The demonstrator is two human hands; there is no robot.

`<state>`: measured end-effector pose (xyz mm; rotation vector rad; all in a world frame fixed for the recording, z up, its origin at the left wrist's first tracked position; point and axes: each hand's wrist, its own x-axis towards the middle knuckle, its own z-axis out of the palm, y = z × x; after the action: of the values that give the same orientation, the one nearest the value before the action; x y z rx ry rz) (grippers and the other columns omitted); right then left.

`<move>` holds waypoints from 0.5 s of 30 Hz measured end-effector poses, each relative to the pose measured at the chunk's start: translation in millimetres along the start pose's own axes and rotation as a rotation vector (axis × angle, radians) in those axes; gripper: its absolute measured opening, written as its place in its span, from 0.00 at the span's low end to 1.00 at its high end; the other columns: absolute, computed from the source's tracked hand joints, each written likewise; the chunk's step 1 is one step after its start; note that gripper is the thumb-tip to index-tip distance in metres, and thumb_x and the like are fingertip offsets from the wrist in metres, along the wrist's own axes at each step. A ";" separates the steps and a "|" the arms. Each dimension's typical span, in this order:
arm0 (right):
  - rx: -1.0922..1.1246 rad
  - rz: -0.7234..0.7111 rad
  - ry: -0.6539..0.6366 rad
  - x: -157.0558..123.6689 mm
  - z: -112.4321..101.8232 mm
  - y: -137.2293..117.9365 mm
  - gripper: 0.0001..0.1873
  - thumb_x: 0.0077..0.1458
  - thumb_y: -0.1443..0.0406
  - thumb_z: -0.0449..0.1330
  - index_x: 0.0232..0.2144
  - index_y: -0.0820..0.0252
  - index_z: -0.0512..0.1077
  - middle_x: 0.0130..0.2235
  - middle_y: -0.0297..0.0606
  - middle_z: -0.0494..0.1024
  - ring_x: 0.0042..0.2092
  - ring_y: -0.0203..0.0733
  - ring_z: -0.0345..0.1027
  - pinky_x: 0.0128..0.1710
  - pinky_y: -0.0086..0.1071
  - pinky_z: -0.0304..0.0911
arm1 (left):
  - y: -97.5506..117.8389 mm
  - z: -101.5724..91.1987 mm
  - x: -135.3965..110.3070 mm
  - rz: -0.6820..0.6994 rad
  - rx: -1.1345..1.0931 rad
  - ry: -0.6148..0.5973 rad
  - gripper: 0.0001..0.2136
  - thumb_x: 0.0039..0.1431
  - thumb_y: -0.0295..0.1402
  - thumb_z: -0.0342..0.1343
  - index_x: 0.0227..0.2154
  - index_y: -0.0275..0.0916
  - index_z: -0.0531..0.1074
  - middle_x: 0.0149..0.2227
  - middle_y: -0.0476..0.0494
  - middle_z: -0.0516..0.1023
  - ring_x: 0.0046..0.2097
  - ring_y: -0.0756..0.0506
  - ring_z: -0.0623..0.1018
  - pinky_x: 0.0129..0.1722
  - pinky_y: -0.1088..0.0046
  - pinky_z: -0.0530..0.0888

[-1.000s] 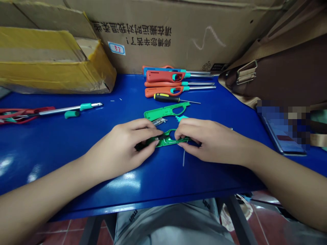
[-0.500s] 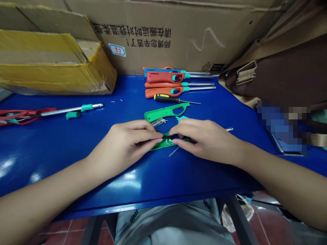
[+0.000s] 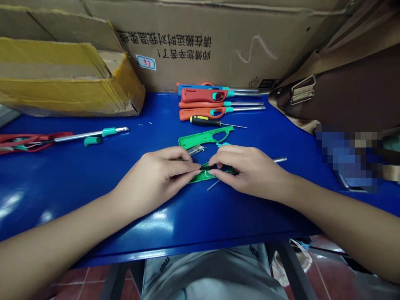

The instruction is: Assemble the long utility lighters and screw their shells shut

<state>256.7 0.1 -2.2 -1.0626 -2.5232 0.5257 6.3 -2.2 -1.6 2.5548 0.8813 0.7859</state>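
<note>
My left hand (image 3: 159, 177) and my right hand (image 3: 246, 168) meet at the middle of the blue table (image 3: 93, 200). Both pinch a green lighter shell half (image 3: 204, 174) that lies flat between them, fingertips almost touching over it. A thin metal tube (image 3: 279, 159) sticks out to the right from under my right hand. A thin white wire (image 3: 213, 185) lies just in front of the shell. The other green shell half (image 3: 204, 137) rests a little farther back, with a small metal part (image 3: 196, 149) beside it.
Several finished orange, red and blue lighters (image 3: 206, 102) and a black-and-yellow screwdriver (image 3: 208, 122) lie at the back. An opened red lighter with metal tube (image 3: 46, 137) and a teal cap (image 3: 92, 141) sit left. Cardboard boxes (image 3: 62, 75) stand behind; a brown bag (image 3: 343, 91) is on the right.
My hands have closed in together over the green shell half, and the thin white wire has swung from upright to slanted in front of it. The view shifted slightly.
</note>
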 end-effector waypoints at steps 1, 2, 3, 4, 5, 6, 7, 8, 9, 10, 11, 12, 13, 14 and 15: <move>0.004 0.010 0.008 0.1 0.2 -0.1 0.05 0.67 0.66 0.61 0.42 0.57 0.77 0.40 0.36 0.81 0.42 0.40 0.75 0.40 0.32 0.63 | 0.7 -0.1 -0.8 0.007 0.032 -0.006 0.07 0.69 0.29 0.59 0.41 0.37 0.84 0.39 0.44 0.82 0.38 0.49 0.82 0.39 0.75 0.77; 0.015 0.018 0.019 0.3 0.4 0.1 0.04 0.66 0.66 0.61 0.42 0.57 0.77 0.39 0.36 0.81 0.42 0.40 0.74 0.40 0.32 0.63 | 1.4 -0.2 -1.6 0.013 0.067 -0.015 0.08 0.70 0.30 0.59 0.42 0.37 0.83 0.40 0.43 0.82 0.39 0.48 0.82 0.40 0.74 0.78; 0.031 0.025 0.032 0.4 0.8 0.6 0.04 0.66 0.67 0.61 0.41 0.57 0.77 0.39 0.35 0.81 0.42 0.39 0.74 0.39 0.31 0.62 | 2.2 -0.4 -2.2 0.016 0.099 -0.025 0.09 0.70 0.31 0.58 0.43 0.37 0.83 0.41 0.42 0.82 0.39 0.48 0.83 0.40 0.73 0.79; 0.053 0.030 0.050 0.6 1.3 1.2 0.04 0.65 0.67 0.61 0.40 0.57 0.77 0.38 0.35 0.81 0.40 0.38 0.73 0.38 0.31 0.62 | 2.8 -0.5 -2.7 0.016 0.123 -0.033 0.10 0.71 0.31 0.57 0.44 0.37 0.83 0.42 0.42 0.83 0.39 0.47 0.83 0.41 0.72 0.80; 0.075 0.034 0.071 0.7 1.9 2.0 0.04 0.64 0.68 0.62 0.39 0.57 0.77 0.37 0.34 0.80 0.37 0.37 0.72 0.37 0.30 0.61 | 3.3 -0.5 -3.0 0.017 0.137 -0.039 0.10 0.71 0.32 0.56 0.45 0.37 0.83 0.43 0.41 0.83 0.39 0.46 0.83 0.41 0.71 0.80; 0.094 0.039 0.089 0.9 2.7 2.6 0.03 0.63 0.68 0.63 0.39 0.57 0.77 0.35 0.33 0.79 0.34 0.35 0.69 0.35 0.29 0.60 | 3.6 -0.4 -3.0 0.016 0.141 -0.044 0.11 0.72 0.32 0.56 0.45 0.36 0.83 0.43 0.41 0.83 0.39 0.46 0.83 0.41 0.70 0.80; 0.110 0.047 0.104 1.0 3.5 3.1 0.02 0.63 0.68 0.64 0.38 0.57 0.78 0.34 0.32 0.79 0.31 0.33 0.66 0.33 0.29 0.59 | 3.6 -0.2 -2.9 0.015 0.133 -0.045 0.11 0.72 0.32 0.56 0.45 0.36 0.83 0.42 0.41 0.83 0.39 0.46 0.83 0.40 0.70 0.80; 0.120 0.054 0.113 1.2 4.3 3.2 0.02 0.62 0.68 0.64 0.37 0.58 0.78 0.33 0.31 0.78 0.29 0.32 0.63 0.31 0.29 0.58 | 3.3 0.1 -2.6 0.012 0.117 -0.046 0.10 0.71 0.31 0.56 0.44 0.36 0.83 0.42 0.41 0.83 0.39 0.46 0.83 0.40 0.71 0.80; 0.126 0.057 0.115 1.3 4.9 3.0 0.01 0.61 0.68 0.65 0.37 0.58 0.78 0.33 0.31 0.78 0.27 0.31 0.59 0.30 0.29 0.57 | 2.9 0.4 -2.3 0.007 0.098 -0.046 0.10 0.71 0.31 0.57 0.44 0.36 0.83 0.41 0.42 0.82 0.39 0.47 0.83 0.40 0.71 0.80; 0.131 0.056 0.113 1.5 5.2 2.5 0.01 0.61 0.68 0.65 0.37 0.58 0.78 0.32 0.30 0.78 0.26 0.30 0.57 0.29 0.28 0.56 | 2.5 0.8 -1.9 0.001 0.079 -0.047 0.09 0.70 0.31 0.58 0.45 0.36 0.83 0.41 0.43 0.82 0.39 0.47 0.82 0.40 0.72 0.79; 0.136 0.054 0.113 1.7 5.1 1.8 0.01 0.60 0.68 0.65 0.36 0.58 0.78 0.32 0.30 0.77 0.25 0.30 0.56 0.29 0.28 0.55 | 2.0 1.1 -1.7 -0.004 0.062 -0.046 0.09 0.70 0.30 0.59 0.45 0.36 0.83 0.41 0.43 0.82 0.39 0.47 0.82 0.41 0.72 0.79; 0.144 0.052 0.119 2.0 4.5 1.2 0.01 0.60 0.68 0.65 0.36 0.59 0.78 0.31 0.30 0.76 0.25 0.29 0.55 0.28 0.29 0.55 | 1.5 1.3 -1.5 -0.007 0.046 -0.046 0.08 0.69 0.29 0.59 0.44 0.36 0.83 0.40 0.43 0.82 0.40 0.47 0.82 0.41 0.73 0.79; 0.152 0.054 0.135 2.3 3.3 0.9 0.01 0.60 0.68 0.65 0.36 0.59 0.78 0.31 0.30 0.76 0.24 0.29 0.54 0.27 0.29 0.54 | 1.2 1.5 -1.4 -0.010 0.033 -0.047 0.08 0.69 0.29 0.59 0.44 0.36 0.83 0.40 0.44 0.82 0.40 0.47 0.82 0.41 0.73 0.78; 0.158 0.061 0.161 2.6 1.5 1.2 0.02 0.60 0.69 0.64 0.35 0.59 0.78 0.31 0.30 0.75 0.24 0.29 0.55 0.27 0.29 0.54 | 1.0 1.5 -1.4 -0.011 0.022 -0.046 0.08 0.69 0.28 0.59 0.44 0.36 0.84 0.40 0.44 0.82 0.40 0.48 0.82 0.42 0.73 0.78; 0.158 0.074 0.197 3.0 -0.8 2.2 0.03 0.60 0.69 0.63 0.35 0.60 0.78 0.32 0.31 0.74 0.24 0.29 0.55 0.27 0.29 0.54 | 0.8 1.3 -1.4 -0.011 0.012 -0.043 0.08 0.69 0.28 0.59 0.43 0.37 0.84 0.40 0.44 0.82 0.40 0.48 0.82 0.42 0.73 0.78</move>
<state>256.5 3.9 -2.0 -1.0949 -2.2409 0.5986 6.5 -3.9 -2.9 2.5653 0.8881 0.7215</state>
